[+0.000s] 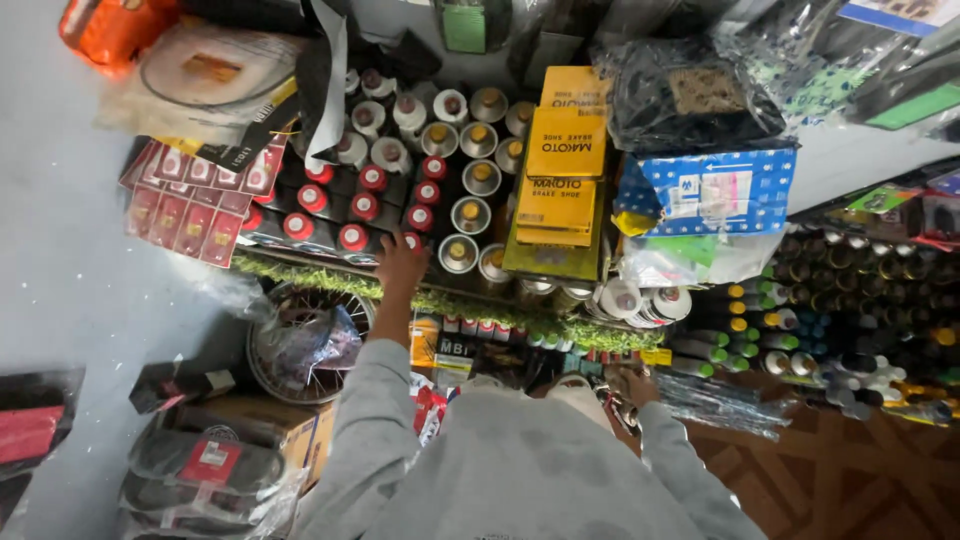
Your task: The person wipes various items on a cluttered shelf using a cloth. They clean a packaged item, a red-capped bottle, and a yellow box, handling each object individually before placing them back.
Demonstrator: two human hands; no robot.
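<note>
My left hand (400,265), in a grey sleeve, reaches out to the front edge of a shelf lined with green fake grass (300,270). Its fingers rest against a red-capped black bottle (411,241) in the front row. I cannot see whether they close around it. Beside it stand silver cans with gold caps (458,252). My right hand (636,386) hangs low by my side near small packets under the shelf. Its fingers are mostly hidden.
Yellow boxes (565,160) are stacked right of the cans, and a blue box (715,190) lies in plastic beyond them. A spoked wheel (305,345) wrapped in plastic sits below the shelf. Wrapped tyres (200,470) lie at bottom left. Rows of bottles (850,320) fill the right side.
</note>
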